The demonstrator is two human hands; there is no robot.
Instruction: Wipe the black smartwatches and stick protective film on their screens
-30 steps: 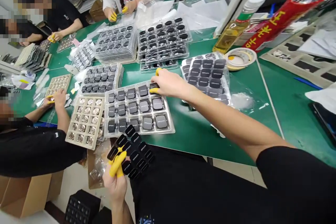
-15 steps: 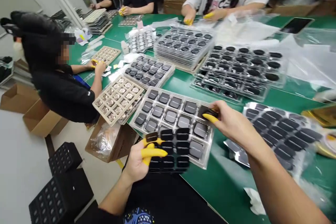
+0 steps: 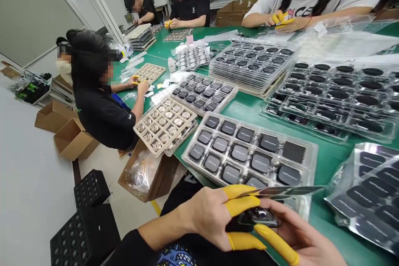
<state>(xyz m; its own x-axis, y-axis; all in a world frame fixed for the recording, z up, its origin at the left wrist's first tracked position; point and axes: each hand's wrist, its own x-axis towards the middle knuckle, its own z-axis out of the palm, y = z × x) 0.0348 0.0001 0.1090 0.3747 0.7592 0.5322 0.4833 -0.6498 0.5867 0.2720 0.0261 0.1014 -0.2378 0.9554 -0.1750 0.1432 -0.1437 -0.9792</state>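
Observation:
My left hand [image 3: 212,216], with yellow finger cots on several fingers, holds a thin sheet of dark stickers [image 3: 288,191] between its fingers. Its lower fingers also touch a glossy black rounded part [image 3: 262,217]. My right hand [image 3: 307,237] grips that part from the right, a yellow cot on its thumb. Both hands meet close to my body, at the near edge of a clear plastic tray [image 3: 311,153]. Grey-faced black square parts [image 3: 240,153] sit in the tray's pockets. Its far right pocket shows a flat dark square [image 3: 294,152]. My fingers partly hide the held part.
A silvery bag with dark sticker sheets [image 3: 368,195] lies at right. Stacked clear trays [image 3: 252,68] and a beige tray [image 3: 166,126] stand beyond. An open cardboard box [image 3: 162,178] is below the table edge. Several people [image 3: 99,95] work around the green table.
My right hand has left the tray's far right pocket with the black part and come back towards me. My left hand, still with the sticker sheet, has joined it. The view has shifted.

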